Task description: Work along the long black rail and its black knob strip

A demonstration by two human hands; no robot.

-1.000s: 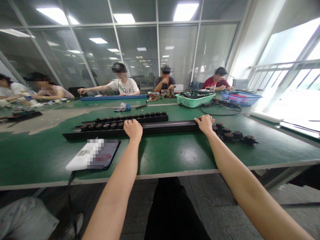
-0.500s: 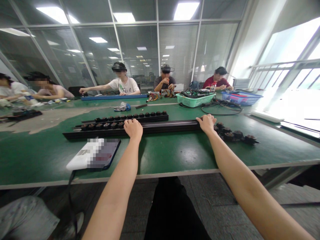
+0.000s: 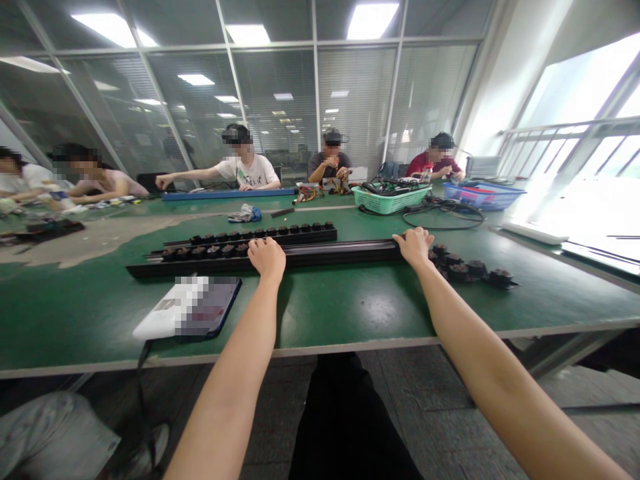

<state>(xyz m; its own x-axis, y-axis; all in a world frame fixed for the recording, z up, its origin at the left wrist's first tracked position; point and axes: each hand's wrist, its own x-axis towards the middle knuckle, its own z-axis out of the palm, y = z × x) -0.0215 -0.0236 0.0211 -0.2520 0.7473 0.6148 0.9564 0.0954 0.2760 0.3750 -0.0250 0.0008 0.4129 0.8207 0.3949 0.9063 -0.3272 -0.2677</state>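
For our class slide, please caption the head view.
Left hand and right hand on a long black rail atop a green table.

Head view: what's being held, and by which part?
The nearest black rail: left hand near its middle, right hand at its right end.

Open tabletop (image 3: 345, 313) between forearms (image 3: 250, 347), rail (image 3: 345, 255) beyond

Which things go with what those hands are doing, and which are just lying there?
Part of the job:
- long black rail, with the left hand and right hand on it
- probably the loose black parts beside the right hand

Just lying about, it seems:
- blue-and-grey bundle
- green basket
- blue basket
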